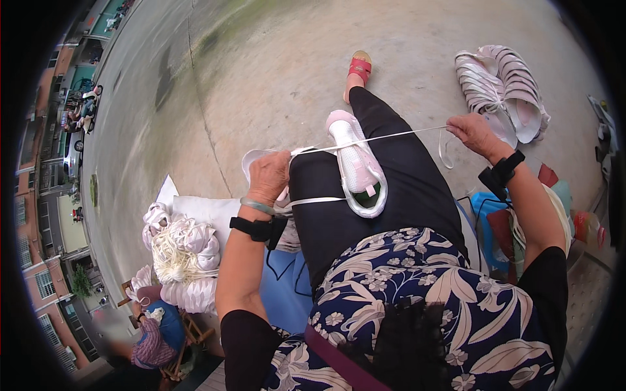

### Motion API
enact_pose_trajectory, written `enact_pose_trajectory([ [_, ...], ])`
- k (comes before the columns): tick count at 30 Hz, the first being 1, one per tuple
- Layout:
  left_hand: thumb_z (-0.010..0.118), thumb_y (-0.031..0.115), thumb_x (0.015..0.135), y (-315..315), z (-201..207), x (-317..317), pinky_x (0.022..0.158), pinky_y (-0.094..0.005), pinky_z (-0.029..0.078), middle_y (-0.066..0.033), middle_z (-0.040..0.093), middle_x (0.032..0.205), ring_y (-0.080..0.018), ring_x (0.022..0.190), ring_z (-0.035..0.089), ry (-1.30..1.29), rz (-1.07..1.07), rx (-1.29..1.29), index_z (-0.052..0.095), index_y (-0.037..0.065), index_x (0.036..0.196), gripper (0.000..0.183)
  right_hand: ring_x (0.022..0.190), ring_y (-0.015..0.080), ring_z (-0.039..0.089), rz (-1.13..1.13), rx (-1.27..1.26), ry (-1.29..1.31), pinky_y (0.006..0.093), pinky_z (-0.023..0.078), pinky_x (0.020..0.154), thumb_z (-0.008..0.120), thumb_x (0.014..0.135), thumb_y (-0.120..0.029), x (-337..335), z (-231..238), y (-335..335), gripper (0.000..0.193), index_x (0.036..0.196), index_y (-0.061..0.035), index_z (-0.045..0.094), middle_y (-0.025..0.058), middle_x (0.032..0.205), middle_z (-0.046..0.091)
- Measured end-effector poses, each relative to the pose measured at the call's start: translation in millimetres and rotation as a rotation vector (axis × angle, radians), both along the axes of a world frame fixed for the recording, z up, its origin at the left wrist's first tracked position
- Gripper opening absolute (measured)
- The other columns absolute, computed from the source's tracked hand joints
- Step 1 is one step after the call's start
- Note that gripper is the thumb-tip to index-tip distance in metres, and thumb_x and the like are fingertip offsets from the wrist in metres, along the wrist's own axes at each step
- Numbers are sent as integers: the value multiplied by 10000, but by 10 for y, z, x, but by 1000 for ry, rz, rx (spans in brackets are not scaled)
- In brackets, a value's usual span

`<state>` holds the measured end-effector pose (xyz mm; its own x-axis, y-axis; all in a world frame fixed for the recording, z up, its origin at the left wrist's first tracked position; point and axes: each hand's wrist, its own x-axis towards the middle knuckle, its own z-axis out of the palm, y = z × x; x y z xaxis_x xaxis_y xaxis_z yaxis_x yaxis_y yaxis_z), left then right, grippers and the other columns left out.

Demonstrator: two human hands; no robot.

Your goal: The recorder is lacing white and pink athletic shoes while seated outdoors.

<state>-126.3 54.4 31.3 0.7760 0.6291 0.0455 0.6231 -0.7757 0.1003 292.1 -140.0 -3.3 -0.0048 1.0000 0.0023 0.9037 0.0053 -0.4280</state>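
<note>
A pink and white sneaker (357, 163) lies on my lap across my dark trousers, its heel opening toward me. From it a white shoelace (411, 133) runs taut to the right, up to my right hand (476, 135), which pinches it above the ground; a loose end dangles below the fingers. My left hand (269, 176) is closed to the left of the shoe, at the lace there. Another stretch of lace crosses from the shoe's opening toward my left wrist. Part of a second pale shoe (254, 159) shows behind my left hand.
Two rows of nested pink and white shoes (502, 91) rest on the concrete at the far right. Bundled white laces (189, 244) are piled at left. A blue container (489, 225) stands by my right side. Another person (156, 345) sits at lower left.
</note>
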Motion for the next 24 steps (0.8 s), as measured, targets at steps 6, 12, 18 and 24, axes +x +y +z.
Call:
enact_pose_trajectory([
  [6,516,126,799,332,601,-1153,537,-406,447,-121,571,676,-327,639,573,-13,180,329,563,107,759,65,670,368,520,-75,-34,-57,425,402,575,542,819,-209,426,392,-322,168,757,-53,536,172,660,524],
  [12,520,211,849,379,1411,-2361,617,-367,474,-126,623,779,-300,690,607,238,578,479,634,115,907,160,688,360,526,-174,23,-199,418,403,601,537,817,-170,891,811,-741,128,799,-44,549,164,687,541],
  [18,517,224,861,329,1963,-2958,606,-358,460,-138,618,758,-293,675,603,118,668,540,632,103,943,186,828,328,581,-288,216,-485,360,467,701,533,855,-168,1614,1381,-1059,174,982,-56,575,158,902,610],
  [24,514,228,876,416,2348,-3261,614,-330,445,-165,615,754,-240,671,605,35,758,540,619,68,1004,230,931,316,577,-442,199,-680,330,467,754,498,882,-143,2107,2156,-1183,211,1037,-17,564,172,996,601],
])
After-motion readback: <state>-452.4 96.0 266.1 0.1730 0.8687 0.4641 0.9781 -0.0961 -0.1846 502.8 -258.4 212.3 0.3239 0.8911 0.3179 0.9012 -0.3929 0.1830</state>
